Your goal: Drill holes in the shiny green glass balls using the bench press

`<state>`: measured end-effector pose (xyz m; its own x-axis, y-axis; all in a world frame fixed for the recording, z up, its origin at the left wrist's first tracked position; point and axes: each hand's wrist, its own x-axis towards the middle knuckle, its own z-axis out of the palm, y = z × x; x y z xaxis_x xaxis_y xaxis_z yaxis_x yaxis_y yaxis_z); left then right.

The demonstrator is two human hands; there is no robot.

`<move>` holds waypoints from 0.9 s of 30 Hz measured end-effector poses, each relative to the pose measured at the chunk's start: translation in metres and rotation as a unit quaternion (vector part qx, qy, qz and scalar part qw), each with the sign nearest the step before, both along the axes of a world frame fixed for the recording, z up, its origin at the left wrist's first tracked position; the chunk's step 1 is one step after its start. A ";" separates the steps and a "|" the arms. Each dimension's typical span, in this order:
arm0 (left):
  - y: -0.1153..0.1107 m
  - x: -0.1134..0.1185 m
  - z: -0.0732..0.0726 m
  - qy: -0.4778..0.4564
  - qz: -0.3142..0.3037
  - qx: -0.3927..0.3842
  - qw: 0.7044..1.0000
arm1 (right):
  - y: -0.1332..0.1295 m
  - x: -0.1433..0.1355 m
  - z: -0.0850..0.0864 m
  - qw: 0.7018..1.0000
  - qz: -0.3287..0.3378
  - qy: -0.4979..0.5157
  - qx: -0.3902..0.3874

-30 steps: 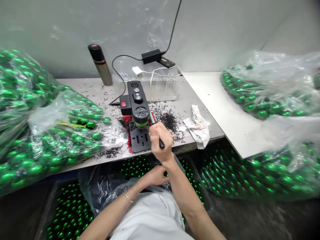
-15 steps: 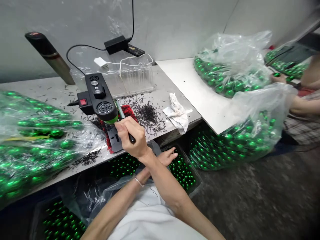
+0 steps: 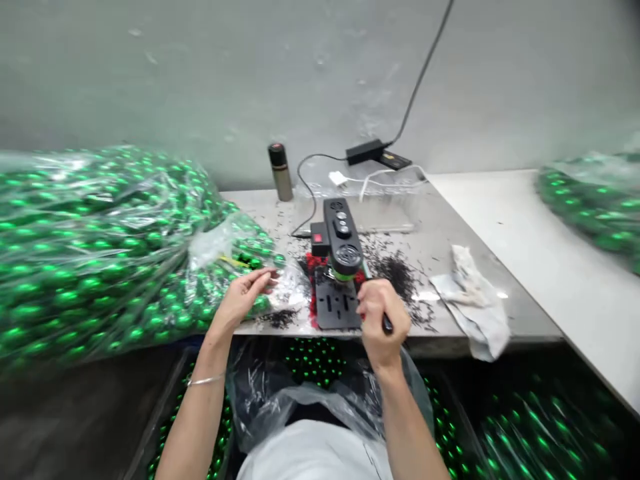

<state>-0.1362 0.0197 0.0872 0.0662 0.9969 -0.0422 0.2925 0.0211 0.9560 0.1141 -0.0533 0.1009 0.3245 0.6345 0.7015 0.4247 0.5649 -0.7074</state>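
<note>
My right hand [image 3: 384, 317] is wrapped round a thin black-ended handle [image 3: 387, 325] beside the black device [image 3: 343, 233] with round vents and a red switch. Under the device's green ring lies a slotted dark plate [image 3: 337, 310] on red cloth. My left hand [image 3: 247, 291], a bracelet on its wrist, is at the front edge of the big clear bag of shiny green balls [image 3: 100, 267]. Its thumb and fingers are pressed together; what they hold, if anything, is too small to make out. Black bits [image 3: 397, 273] are scattered round the device.
A white cloth [image 3: 475, 307] hangs over the table edge [image 3: 530, 327]. Behind the device are a clear plastic box [image 3: 385, 210], a black adapter [image 3: 367, 152] with cables, and a dark-capped bottle [image 3: 281, 172]. Bins of green balls [image 3: 315, 360] stand below; another bag [image 3: 595, 207] lies at right.
My left hand has moved from over the lower bin, under my right arm, to the bag at left. My right hand still grips the handle. The view has swung left.
</note>
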 end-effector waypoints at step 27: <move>0.084 0.034 -0.042 0.404 -0.029 0.027 0.914 | 0.000 0.001 -0.006 1.000 0.005 0.008 0.006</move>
<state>-0.1026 0.1041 0.0453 0.0874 0.9948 -0.0524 0.9029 -0.0569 0.4260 0.1146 -0.0532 0.0950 0.3289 0.6296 0.7038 0.4076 0.5777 -0.7072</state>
